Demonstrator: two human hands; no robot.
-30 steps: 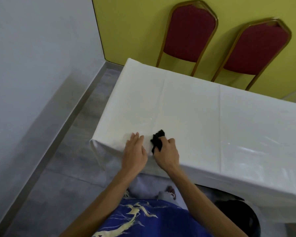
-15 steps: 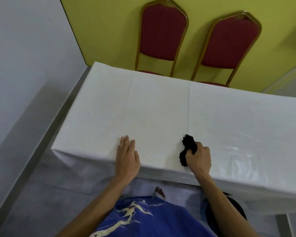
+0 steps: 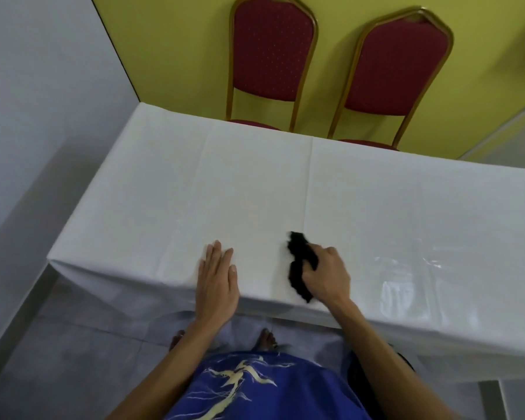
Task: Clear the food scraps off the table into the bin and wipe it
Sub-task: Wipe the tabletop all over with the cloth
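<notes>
- The left hand (image 3: 217, 286) lay flat on the near edge of the table (image 3: 255, 183), fingers straight and close together, probably pinning the slippery white cover so wiping would not drag it.
- The right hand (image 3: 326, 278), apart from it on the right, was clenched round a bunched black cloth (image 3: 299, 265) pressed to the cover by the same edge. The wad gave a firm pad for rubbing.
- No food scraps showed on the cover, so wiping looked like the step in hand.
- Two red chairs (image 3: 273, 56) stood at the far side.
- The bin could not be made out with certainty.
</notes>
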